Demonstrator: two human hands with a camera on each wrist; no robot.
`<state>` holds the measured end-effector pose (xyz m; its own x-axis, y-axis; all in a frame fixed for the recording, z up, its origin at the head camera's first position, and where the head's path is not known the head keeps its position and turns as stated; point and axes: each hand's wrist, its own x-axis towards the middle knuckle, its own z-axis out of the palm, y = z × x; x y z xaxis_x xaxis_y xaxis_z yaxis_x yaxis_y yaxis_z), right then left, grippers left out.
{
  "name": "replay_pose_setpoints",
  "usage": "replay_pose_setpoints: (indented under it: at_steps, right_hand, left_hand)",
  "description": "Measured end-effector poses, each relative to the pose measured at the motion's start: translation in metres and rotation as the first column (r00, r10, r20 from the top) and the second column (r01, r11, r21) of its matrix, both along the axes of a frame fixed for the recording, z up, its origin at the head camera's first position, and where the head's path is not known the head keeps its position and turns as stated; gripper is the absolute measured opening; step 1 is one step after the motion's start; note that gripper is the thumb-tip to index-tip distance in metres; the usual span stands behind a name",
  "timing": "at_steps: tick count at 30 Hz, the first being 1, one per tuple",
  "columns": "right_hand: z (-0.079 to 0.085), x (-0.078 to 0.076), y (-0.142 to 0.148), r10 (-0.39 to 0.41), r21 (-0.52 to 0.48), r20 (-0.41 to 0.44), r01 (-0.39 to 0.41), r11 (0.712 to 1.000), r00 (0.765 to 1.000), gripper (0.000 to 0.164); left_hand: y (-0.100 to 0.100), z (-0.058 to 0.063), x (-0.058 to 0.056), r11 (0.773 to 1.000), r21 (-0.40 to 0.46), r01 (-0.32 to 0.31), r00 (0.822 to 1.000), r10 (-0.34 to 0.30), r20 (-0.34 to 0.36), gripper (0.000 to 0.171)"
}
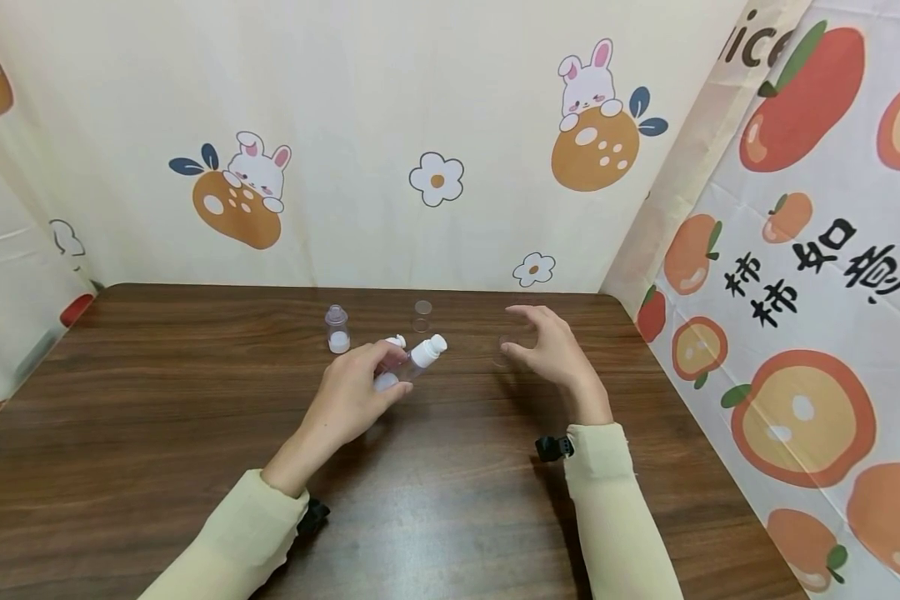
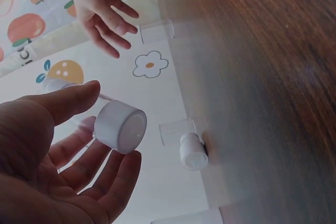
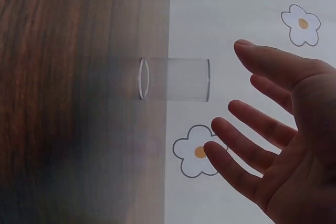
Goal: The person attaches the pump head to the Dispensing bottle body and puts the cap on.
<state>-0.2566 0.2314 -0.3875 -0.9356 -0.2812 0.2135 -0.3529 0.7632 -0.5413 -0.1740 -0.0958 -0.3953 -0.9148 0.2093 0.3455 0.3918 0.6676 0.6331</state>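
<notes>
My left hand (image 1: 360, 379) holds a small clear pump bottle (image 1: 426, 352) with a white top, tilted to the right above the table. The bottle's white base (image 2: 121, 127) faces the left wrist camera, between thumb and fingers. My right hand (image 1: 553, 354) has its fingers spread and relaxed, with nothing held in them. Just beside its fingertips a clear cylindrical cap (image 3: 176, 80) stands on the table. Behind the left hand stands a white pump head (image 1: 397, 340), partly hidden in the head view.
A second clear cap (image 1: 422, 317) stands farther back in the middle. To its left, a clear bottle body (image 1: 337, 329) with a white bottom stands upright. The brown wooden table (image 1: 157, 417) ends at a printed curtain (image 1: 360, 167) behind and another on the right.
</notes>
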Motion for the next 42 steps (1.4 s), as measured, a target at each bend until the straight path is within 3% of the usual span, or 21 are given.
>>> replay_pose_setpoints:
  at_steps: [7,42]
  right_hand:
    - [-0.005,-0.002,-0.001,0.013,0.006,0.063,-0.014,1.0,0.998,0.063]
    - [-0.015,-0.007,-0.003,0.049,0.066,0.117,-0.057,0.996,0.992,0.047]
  left_hand:
    - [0.0,0.0,0.0,1.0,-0.002,0.001,1.0,-0.001,-0.002,0.039]
    - [0.0,0.001,0.0,1.0,0.005,0.006,1.0,-0.006,0.007,0.038]
